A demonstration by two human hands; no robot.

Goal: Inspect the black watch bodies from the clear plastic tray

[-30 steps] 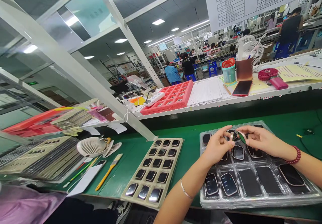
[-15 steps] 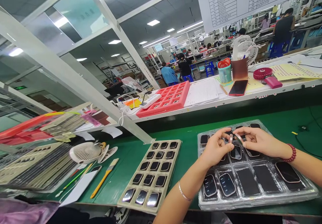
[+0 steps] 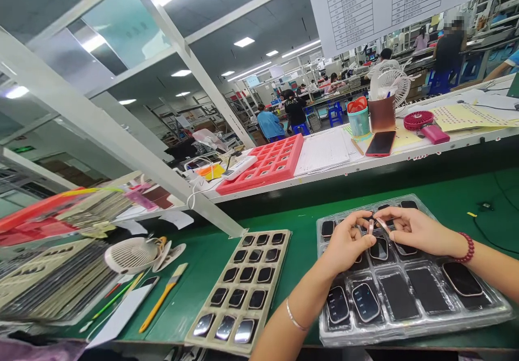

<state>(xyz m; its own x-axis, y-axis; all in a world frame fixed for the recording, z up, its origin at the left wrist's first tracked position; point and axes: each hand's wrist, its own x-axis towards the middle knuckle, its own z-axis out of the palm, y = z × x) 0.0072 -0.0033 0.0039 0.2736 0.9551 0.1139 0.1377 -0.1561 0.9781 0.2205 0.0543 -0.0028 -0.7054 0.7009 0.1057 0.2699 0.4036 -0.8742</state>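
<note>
Both hands meet over the far part of a clear plastic tray point(image 3: 409, 318) on the green bench point(image 3: 300, 242). The left hand point(image 3: 347, 242) pinches a small pale piece point(image 3: 370, 226) between thumb and forefinger, the other fingers curled under. The right hand point(image 3: 413, 230) pinches a second thin piece point(image 3: 383, 224) at its fingertips, just beside the first; the two pieces nearly touch, but both are too small and too blurred to tell what they are. The hands cover several of the tray's pockets, so what lies under them cannot be made out.

In the near row of the tray two small screens point(image 3: 352, 302) lie side by side and lit, then two dark pockets, then one larger dark screen point(image 3: 462, 279) near the right wrist. That wrist wears one red bead bracelet point(image 3: 467, 248); the left wrist wears one thin silver bangle point(image 3: 294, 318).

Well left of the hands lies a tan tray point(image 3: 284, 239) with dark watch faces in three columns; six rows show, eighteen faces, and its near edge is cut off. Left of it lie one yellow-handled brush point(image 3: 162, 298) and one small white fan point(image 3: 130, 254). On the shelf behind sits one red tray point(image 3: 263, 167), beside one red phone point(image 3: 380, 143).
</note>
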